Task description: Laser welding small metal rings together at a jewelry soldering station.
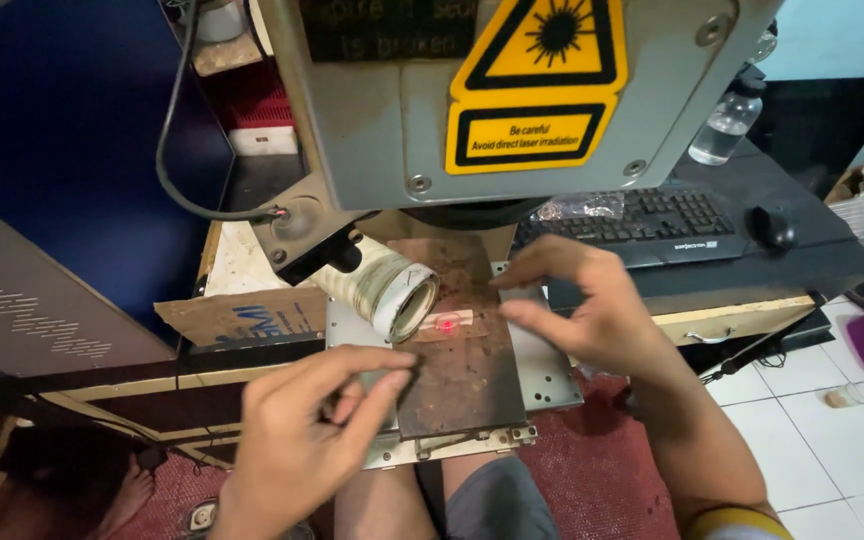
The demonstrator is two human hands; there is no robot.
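Note:
A rusty brown metal plate [457, 370] lies on a grey perforated work bed [542, 365] under a grey laser machine head [432, 100]. A small pale strip [449, 323] rests on the plate with a red light spot on it. My left hand [302, 430] touches the plate's left edge with its forefinger and thumb, holding nothing. My right hand [577, 305] rests its fingertips on the plate's right edge, fingers apart. A roll of tape [392, 290] lies just left of the strip.
A yellow warning sticker [537, 85] is on the machine head. A black keyboard [642, 225], a mouse [774, 227] and a clear bottle [724, 125] sit on the dark desk at right. Cardboard [242, 315] lies at left. A black cable [177, 150] hangs by the machine. White tiled floor at lower right.

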